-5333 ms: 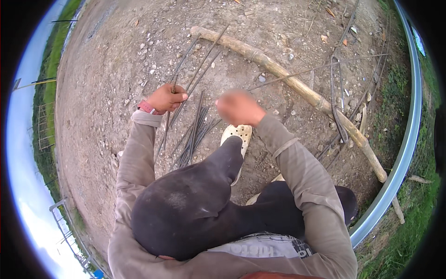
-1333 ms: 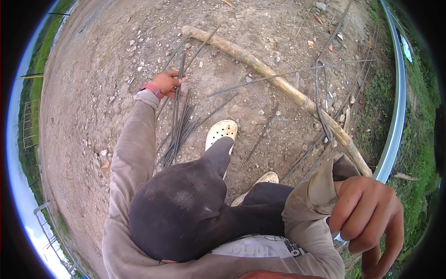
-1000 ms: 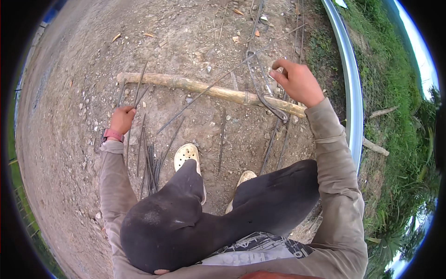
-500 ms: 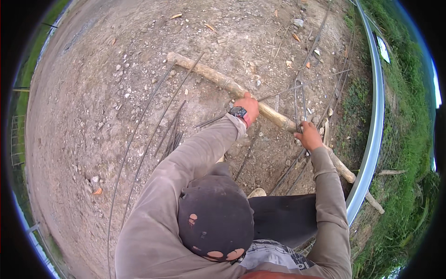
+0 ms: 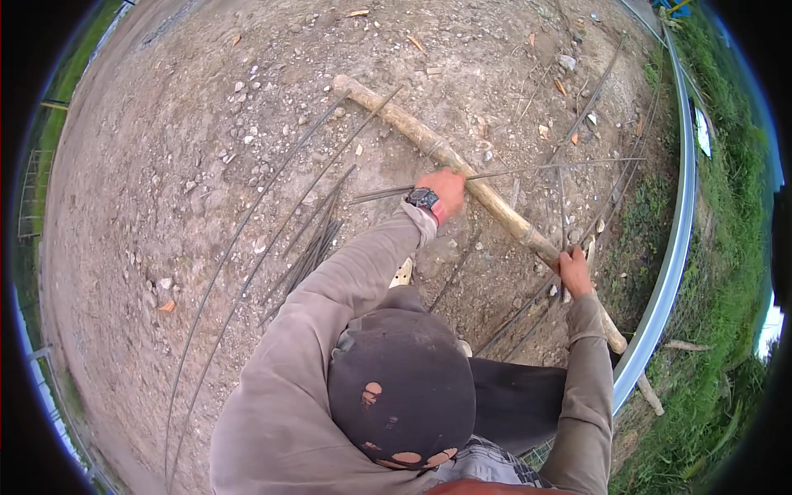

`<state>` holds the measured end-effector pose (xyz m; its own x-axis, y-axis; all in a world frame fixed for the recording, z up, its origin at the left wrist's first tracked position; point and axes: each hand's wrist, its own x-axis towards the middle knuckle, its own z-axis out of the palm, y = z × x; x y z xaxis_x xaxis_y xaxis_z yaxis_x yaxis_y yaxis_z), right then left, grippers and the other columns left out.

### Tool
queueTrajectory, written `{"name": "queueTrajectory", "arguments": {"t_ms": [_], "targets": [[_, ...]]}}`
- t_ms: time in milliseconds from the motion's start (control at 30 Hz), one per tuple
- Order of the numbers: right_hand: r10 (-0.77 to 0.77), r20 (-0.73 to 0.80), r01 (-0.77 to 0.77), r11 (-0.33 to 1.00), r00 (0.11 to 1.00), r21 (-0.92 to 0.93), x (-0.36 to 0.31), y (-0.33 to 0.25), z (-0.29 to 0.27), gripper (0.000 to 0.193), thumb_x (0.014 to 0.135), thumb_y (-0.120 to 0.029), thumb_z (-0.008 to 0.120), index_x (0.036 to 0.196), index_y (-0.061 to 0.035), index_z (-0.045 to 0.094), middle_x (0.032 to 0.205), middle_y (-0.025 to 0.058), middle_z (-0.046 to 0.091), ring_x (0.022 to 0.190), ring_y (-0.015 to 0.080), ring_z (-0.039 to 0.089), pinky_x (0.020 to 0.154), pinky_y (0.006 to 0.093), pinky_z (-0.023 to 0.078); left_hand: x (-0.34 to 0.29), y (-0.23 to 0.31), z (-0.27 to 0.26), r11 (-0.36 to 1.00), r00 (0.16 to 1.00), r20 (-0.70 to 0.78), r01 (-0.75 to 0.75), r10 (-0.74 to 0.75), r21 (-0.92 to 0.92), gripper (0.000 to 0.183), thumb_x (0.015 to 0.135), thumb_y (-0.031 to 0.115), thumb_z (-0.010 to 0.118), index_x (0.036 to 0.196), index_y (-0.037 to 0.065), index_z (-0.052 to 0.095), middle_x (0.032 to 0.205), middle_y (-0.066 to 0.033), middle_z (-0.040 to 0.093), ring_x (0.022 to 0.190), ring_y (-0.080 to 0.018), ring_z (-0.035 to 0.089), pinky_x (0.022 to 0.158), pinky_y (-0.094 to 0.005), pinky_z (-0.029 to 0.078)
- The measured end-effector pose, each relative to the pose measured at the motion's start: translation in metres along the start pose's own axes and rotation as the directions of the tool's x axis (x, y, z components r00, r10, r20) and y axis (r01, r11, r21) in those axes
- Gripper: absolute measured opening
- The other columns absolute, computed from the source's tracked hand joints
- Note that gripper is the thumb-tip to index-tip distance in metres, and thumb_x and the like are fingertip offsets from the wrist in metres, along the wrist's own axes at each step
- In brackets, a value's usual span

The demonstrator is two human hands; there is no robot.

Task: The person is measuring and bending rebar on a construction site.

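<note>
resting left hand [image 5: 443, 193] at the middle of the wooden pole [image 5: 408, 129], over a thin rod [image 5: 532, 169] crossing it, cannot tell if gripping; pinching a dark rod [image 5: 563, 208] in right hand [image 5: 575, 271] farther down the pole.

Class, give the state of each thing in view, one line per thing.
Wooden pole: lying slantwise
Short rods: loosely heaped
Long rods: unbundled, side by side
Left hand: at the pole, grip unclear
Right hand: at the pole, grip unclear
Watch: strapped on
Trousers: holed
</note>
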<state>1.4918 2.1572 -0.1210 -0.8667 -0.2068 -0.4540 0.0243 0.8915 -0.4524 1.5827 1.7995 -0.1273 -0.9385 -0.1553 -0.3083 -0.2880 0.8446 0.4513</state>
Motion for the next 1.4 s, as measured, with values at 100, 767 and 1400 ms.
{"name": "queueTrajectory", "arguments": {"t_ms": [100, 767, 1400], "targets": [[0.049, -0.030, -0.030, 0.889, 0.998, 0.456, -0.024, -0.056, -0.012, 0.016, 0.084, -0.018, 0.052, 0.081, -0.0042, 0.044, 0.060, 0.0032, 0.043, 0.049, 0.0153, 0.042, 0.046, 0.0311, 0.038, -0.023, -0.048, -0.010, 0.997, 0.997, -0.023, 0.069, -0.068, 0.041, 0.026, 0.081, 0.014, 0.044, 0.102, 0.009, 0.058, 0.088, -0.0168, 0.060, 0.082, -0.0342, 0.062, 0.070, -0.0450, 0.050], [0.008, 0.103, -0.091, 0.528, 0.995, 0.844, -0.113, -0.158, 0.019, 0.018, 0.093, -0.024, 0.051, 0.094, -0.0072, 0.044, 0.059, -0.0035, 0.034, 0.048, 0.0059, 0.033, 0.043, 0.0236, 0.032, -0.043, -0.082, -0.035, 0.986, 0.991, -0.003, 0.130, -0.130, 0.106, 0.017, 0.074, 0.015, 0.053, 0.089, 0.010, 0.061, 0.082, -0.0161, 0.063, 0.079, -0.0350, 0.062, 0.065, -0.0460, 0.049], [-0.117, 0.069, 0.055, 0.812, 0.991, 0.582, -0.098, -0.144, 0.070, 0.041, 0.090, -0.040, 0.054, 0.080, -0.0006, 0.049, 0.059, 0.0082, 0.046, 0.057, 0.0184, 0.045, 0.055, 0.0350, 0.039, -0.016, -0.101, -0.025, 0.981, 0.986, -0.141, 0.116, -0.094, 0.155, 0.028, 0.086, 0.041, 0.049, 0.087, 0.016, 0.064, 0.076, -0.0115, 0.065, 0.073, -0.0322, 0.062, 0.060, -0.0453, 0.046]]}}
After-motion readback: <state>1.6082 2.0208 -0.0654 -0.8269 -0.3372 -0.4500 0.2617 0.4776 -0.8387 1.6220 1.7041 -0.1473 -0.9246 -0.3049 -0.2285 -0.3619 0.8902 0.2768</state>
